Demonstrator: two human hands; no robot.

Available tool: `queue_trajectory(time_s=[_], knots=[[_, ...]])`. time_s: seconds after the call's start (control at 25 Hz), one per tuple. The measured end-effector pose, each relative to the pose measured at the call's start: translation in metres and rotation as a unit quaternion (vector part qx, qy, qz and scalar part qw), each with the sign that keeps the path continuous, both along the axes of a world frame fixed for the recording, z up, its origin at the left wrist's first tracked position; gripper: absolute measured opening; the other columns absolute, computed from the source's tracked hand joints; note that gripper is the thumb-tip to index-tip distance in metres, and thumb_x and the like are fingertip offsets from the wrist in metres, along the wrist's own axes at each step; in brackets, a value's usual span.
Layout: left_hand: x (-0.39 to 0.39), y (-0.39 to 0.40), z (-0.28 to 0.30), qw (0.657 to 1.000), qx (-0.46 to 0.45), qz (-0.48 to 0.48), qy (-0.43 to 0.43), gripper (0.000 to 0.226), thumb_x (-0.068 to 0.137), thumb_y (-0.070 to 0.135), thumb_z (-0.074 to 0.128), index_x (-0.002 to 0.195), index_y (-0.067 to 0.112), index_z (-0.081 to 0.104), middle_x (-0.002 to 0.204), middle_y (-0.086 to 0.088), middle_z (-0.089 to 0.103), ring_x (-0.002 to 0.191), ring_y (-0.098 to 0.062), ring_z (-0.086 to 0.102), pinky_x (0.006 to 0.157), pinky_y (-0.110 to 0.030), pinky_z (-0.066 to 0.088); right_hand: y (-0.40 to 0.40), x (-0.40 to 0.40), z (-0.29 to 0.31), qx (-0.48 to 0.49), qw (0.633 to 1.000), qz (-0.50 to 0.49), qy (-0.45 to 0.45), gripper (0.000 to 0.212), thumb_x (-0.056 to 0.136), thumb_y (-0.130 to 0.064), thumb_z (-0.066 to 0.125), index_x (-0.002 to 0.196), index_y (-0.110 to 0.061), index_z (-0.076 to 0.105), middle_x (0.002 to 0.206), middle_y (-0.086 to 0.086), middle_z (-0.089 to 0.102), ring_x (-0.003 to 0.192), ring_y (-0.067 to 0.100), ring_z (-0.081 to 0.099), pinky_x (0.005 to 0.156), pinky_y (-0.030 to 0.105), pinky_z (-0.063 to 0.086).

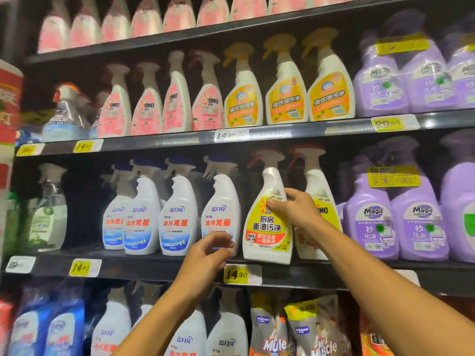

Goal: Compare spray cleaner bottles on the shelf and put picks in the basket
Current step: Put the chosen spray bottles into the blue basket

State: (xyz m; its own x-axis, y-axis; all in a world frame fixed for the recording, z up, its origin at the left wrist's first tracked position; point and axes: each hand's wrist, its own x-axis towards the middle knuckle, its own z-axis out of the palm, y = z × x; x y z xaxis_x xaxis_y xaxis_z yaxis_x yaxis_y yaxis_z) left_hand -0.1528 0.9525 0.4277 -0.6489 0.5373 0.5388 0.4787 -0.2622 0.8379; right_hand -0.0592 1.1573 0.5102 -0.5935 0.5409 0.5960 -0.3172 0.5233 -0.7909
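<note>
Your left hand (209, 250) nearest, fingers loosely curled, holding nothing, just before blue-label bottle (221, 214). Your right hand (295, 208) pinches yellow-label spray bottle (268, 217), tilted at shelf edge (154, 268). Glossy white plastic, red trigger. Second yellow bottle (317, 201) close behind, purple bottles (370, 214) crowd right.

A dark gap (84, 206) opens well left of the grip, bottles crowding the gripped yellow-label bottle (267, 227) on both sides.

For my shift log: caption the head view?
Right hand grips yellow-label bottle; left hand reaches beside it.
</note>
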Motion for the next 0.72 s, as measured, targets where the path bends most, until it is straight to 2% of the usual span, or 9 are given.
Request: queue_trajectory(time_s=[0.12, 0.24, 0.36, 0.44, 0.56, 0.72], knots=[[0.003, 0.002, -0.004, 1.000, 0.005, -0.011, -0.020, 0.035, 0.085, 0.026, 0.072, 0.117, 0.029, 0.058, 0.112, 0.005, 0.069, 0.106, -0.014, 0.066, 0.092, -0.036, 0.056, -0.013, 0.014, -0.007, -0.038, 0.998, 0.050, 0.004, 0.020, 0.082, -0.019, 0.079, 0.099, -0.018, 0.069, 0.081, -0.001, 0.078, 0.070, 0.017, 0.076, 0.052, 0.025, 0.057], [0.013, 0.008, -0.012, 0.990, -0.020, -0.124, -0.066, 0.066, 0.069, 0.045, 0.083, 0.125, 0.027, 0.053, 0.113, 0.004, 0.073, 0.106, -0.016, 0.069, 0.083, -0.032, 0.058, -0.031, 0.028, -0.026, -0.069, 0.993, 0.091, 0.020, 0.020, 0.080, -0.017, 0.080, 0.098, -0.018, 0.071, 0.082, 0.000, 0.078, 0.071, 0.018, 0.076, 0.051, 0.023, 0.056], [0.027, 0.011, -0.041, 0.975, -0.027, -0.207, -0.081, 0.060, 0.069, 0.035, 0.084, 0.122, 0.017, 0.061, 0.117, -0.009, 0.072, 0.109, -0.028, 0.068, 0.089, -0.042, 0.056, -0.051, 0.043, -0.059, -0.095, 0.990, 0.103, 0.021, 0.023, 0.078, -0.018, 0.081, 0.099, -0.015, 0.071, 0.082, 0.000, 0.078, 0.071, 0.018, 0.076, 0.052, 0.022, 0.056], [0.035, 0.005, -0.070, 0.969, -0.006, -0.228, -0.097, 0.055, 0.070, 0.027, 0.085, 0.119, 0.014, 0.064, 0.116, -0.014, 0.071, 0.107, -0.032, 0.068, 0.087, -0.040, 0.057, -0.062, 0.052, -0.085, -0.099, 0.989, 0.106, 0.018, 0.032, 0.076, -0.018, 0.083, 0.104, -0.013, 0.069, 0.087, 0.002, 0.078, 0.075, 0.021, 0.076, 0.056, 0.025, 0.058], [0.043, -0.016, -0.117, 0.959, 0.006, -0.256, -0.124, 0.059, 0.067, 0.025, 0.088, 0.120, 0.014, 0.063, 0.116, -0.015, 0.071, 0.106, -0.033, 0.068, 0.083, -0.035, 0.057, -0.079, 0.065, -0.126, -0.116, 0.984, 0.132, 0.003, 0.048, 0.071, -0.025, 0.085, 0.112, -0.012, 0.063, 0.093, 0.005, 0.077, 0.081, 0.024, 0.075, 0.065, 0.031, 0.059], [0.066, -0.049, -0.184, 0.942, -0.020, -0.288, -0.172, 0.056, 0.060, 0.018, 0.090, 0.112, 0.020, 0.070, 0.113, -0.017, 0.072, 0.102, -0.032, 0.070, 0.080, -0.033, 0.057, -0.115, 0.083, -0.178, -0.208, 0.956, 0.208, 0.015, 0.035, 0.084, -0.032, 0.069, 0.111, -0.012, 0.061, 0.093, 0.006, 0.076, 0.079, 0.021, 0.071, 0.070, 0.032, 0.058]])
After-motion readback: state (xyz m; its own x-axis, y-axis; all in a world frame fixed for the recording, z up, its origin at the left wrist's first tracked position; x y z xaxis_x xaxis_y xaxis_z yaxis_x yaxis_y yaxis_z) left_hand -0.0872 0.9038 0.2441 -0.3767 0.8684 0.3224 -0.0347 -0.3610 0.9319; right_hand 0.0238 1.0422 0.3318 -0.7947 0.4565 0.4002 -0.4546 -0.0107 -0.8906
